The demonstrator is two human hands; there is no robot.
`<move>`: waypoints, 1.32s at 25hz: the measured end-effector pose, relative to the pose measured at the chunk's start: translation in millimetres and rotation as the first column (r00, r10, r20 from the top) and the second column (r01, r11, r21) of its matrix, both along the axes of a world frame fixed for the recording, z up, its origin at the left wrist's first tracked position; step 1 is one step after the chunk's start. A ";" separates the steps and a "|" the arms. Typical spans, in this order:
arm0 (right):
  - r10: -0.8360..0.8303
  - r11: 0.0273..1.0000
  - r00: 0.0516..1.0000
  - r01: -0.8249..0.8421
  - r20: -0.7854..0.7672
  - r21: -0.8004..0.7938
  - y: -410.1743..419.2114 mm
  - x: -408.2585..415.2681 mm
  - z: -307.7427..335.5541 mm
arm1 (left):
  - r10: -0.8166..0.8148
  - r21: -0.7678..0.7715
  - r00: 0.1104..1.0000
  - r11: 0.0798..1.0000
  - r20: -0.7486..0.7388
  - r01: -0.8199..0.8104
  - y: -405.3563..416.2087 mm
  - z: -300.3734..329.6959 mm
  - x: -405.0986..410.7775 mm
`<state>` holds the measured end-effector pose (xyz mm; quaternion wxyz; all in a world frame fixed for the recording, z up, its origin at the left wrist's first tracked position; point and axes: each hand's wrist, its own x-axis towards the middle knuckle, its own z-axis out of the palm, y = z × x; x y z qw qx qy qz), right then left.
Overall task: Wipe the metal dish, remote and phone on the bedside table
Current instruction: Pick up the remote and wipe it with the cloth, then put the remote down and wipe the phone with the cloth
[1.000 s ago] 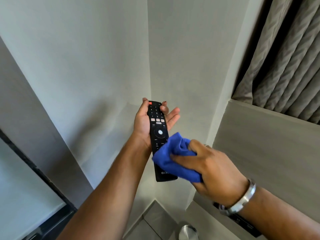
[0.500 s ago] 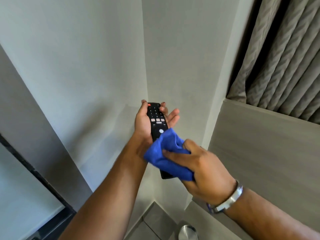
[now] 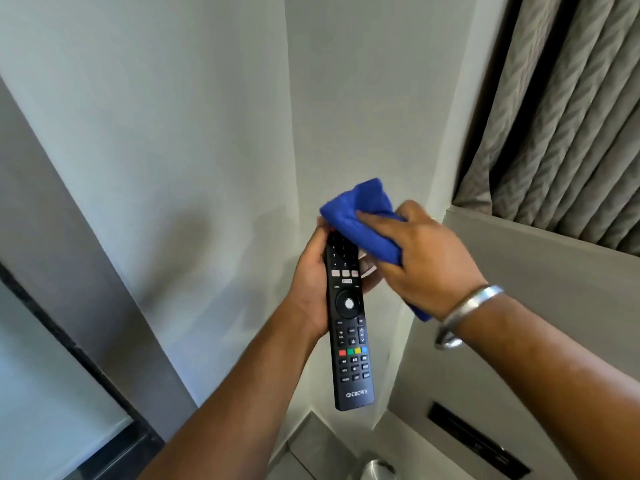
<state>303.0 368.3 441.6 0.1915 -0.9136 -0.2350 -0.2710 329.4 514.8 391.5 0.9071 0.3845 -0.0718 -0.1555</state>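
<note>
Remote [image 3: 349, 320] cradled in left fingers [image 3: 306, 271]

The remote [image 3: 349, 320] was a long, slim black bar, held up in the air with its button face toward the camera and its length running nearly upright, leaning slightly. Its far end was covered by a bunched blue cloth [image 3: 363, 220] pressed against it. Down the face ran number keys, a row of pale buttons, a round dial with a white centre, four coloured keys and the word CROWN near its lower end.
</note>
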 end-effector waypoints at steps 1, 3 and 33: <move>0.010 1.000 0.999 -0.010 -0.040 -0.005 10.9 5.4 -4.9 | 0.003 0.007 1.000 1.000 0.014 -0.003 -1.7 -1.7 1.4; 0.121 0.993 0.984 -0.121 -0.130 0.007 23.4 0.1 -24.2 | 0.022 -0.012 1.000 1.000 -0.003 -0.022 0.1 -7.1 9.1; -0.010 -0.766 0.404 0.585 -0.915 0.266 -271.7 -234.6 -538.3 | -0.178 0.951 0.973 0.245 -0.146 0.187 -281.1 -657.9 -28.2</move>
